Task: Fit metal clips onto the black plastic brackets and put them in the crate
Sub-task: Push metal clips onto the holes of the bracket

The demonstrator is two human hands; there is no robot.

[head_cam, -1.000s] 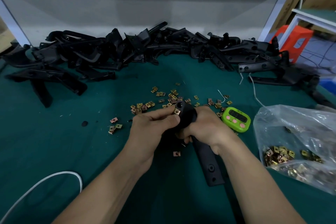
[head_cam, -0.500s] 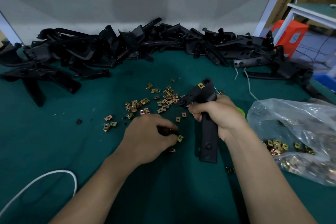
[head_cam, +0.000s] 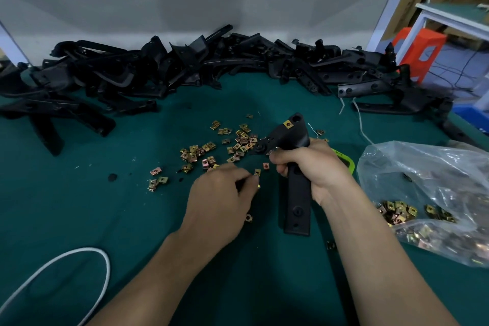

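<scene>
Black plastic bracket (head_cam: 297, 204) stands nearly upright at the green mat (head_cam: 66, 193), clasped round its middle by the worker's right hand (head_cam: 315, 169), with a brass-coloured fitted clip (head_cam: 288, 124) seated on its upper end. A second ago both hands were at that end, the left pressing the clip on. The left hand (head_cam: 222, 196) has since dropped to the mat beside the scattered loose clips (head_cam: 238, 140). Its fingers are curled downward with a small glint at their tips, though whether a clip is pinched there cannot be told. The shift suggests one clip is home and another is being fetched for the same bracket. A heap of brackets (head_cam: 185, 69) waits along the back, and no crate is plainly in view.
</scene>
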